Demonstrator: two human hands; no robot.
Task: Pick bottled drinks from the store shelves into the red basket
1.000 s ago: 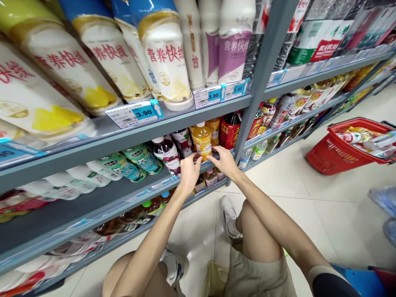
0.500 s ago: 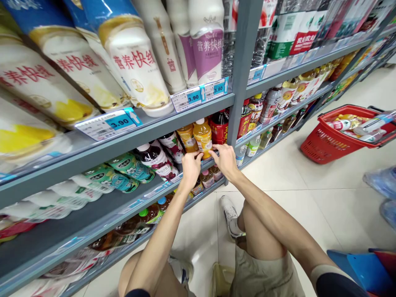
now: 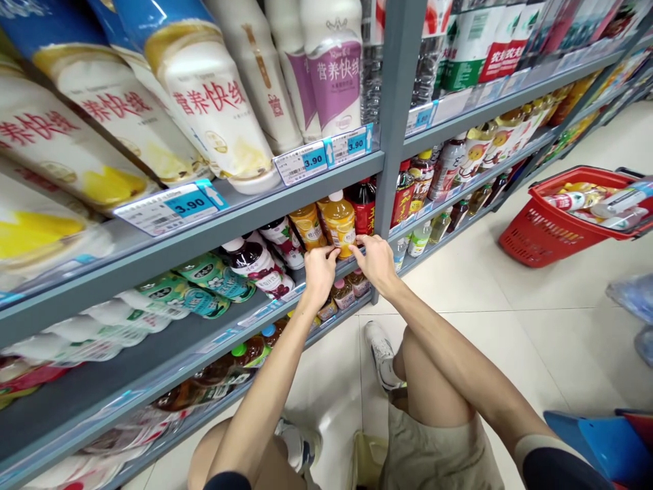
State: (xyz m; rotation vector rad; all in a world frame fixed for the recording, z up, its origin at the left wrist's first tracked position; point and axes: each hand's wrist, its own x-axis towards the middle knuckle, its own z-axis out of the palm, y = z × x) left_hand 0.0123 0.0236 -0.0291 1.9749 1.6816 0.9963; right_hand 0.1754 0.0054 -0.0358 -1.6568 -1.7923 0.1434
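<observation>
An orange juice bottle point(image 3: 340, 219) with a white cap stands upright at the front edge of the middle shelf. My left hand point(image 3: 320, 273) is curled at its lower left, with the thumb against the base. My right hand point(image 3: 377, 263) bends around the lower right side, its thumb near the bottom. Between them the two hands hold the bottle; some of the fingertips are hidden. Just left stands another orange juice bottle point(image 3: 307, 227), and behind on the right are dark bottles with red labels point(image 3: 364, 206).
Dark grape juice bottles point(image 3: 258, 265) and green-labelled bottles point(image 3: 201, 292) line the same shelf. Large white drink bottles point(image 3: 209, 102) fill the shelf above, over price tags point(image 3: 171, 207). A grey upright post point(image 3: 395, 136) divides the racks. A loaded red basket point(image 3: 556, 228) sits on the floor at right.
Both hands stay at the orange juice bottle, which sits slightly further right in the view. The camera has shifted a little; the rest looks the same.
</observation>
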